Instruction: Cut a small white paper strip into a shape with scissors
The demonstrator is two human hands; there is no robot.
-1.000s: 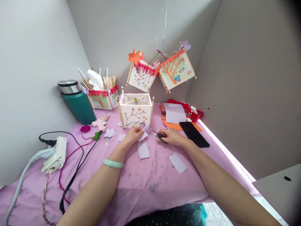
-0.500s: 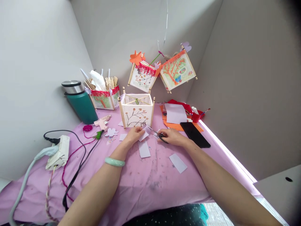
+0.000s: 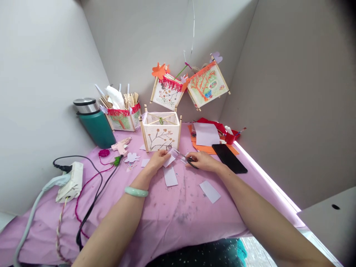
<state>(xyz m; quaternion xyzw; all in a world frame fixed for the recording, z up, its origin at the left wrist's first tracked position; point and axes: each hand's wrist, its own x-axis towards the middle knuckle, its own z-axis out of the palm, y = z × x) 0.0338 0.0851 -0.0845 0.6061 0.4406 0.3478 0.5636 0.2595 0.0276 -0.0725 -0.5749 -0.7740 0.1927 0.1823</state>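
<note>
My left hand (image 3: 158, 160) pinches a small piece of pale lilac paper (image 3: 170, 158) whose far edge is cut into thin strips. In my right hand (image 3: 202, 161) is a pair of black-handled scissors (image 3: 191, 162), its blades reaching toward the fringed edge. Just below the held piece a lilac paper rectangle (image 3: 170, 176) lies on the cloth, and another paper rectangle (image 3: 210, 191) rests lower right. Right behind my hands stands a white box lantern (image 3: 162, 136) with wooden corner sticks and a drawn blossom branch.
Two decorated lanterns (image 3: 208, 84) hang at the back. On the left are a green flask (image 3: 97, 128), a pink glue gun (image 3: 121, 145), cables and a power strip (image 3: 71, 181). A black phone (image 3: 229, 158) lies right, beside orange paper (image 3: 198, 146) and a red cup (image 3: 229, 138).
The view has shifted slightly. The fringed edge of the paper shows its strips a little more spread at the scissor blades; both hands keep nearly the same place.
</note>
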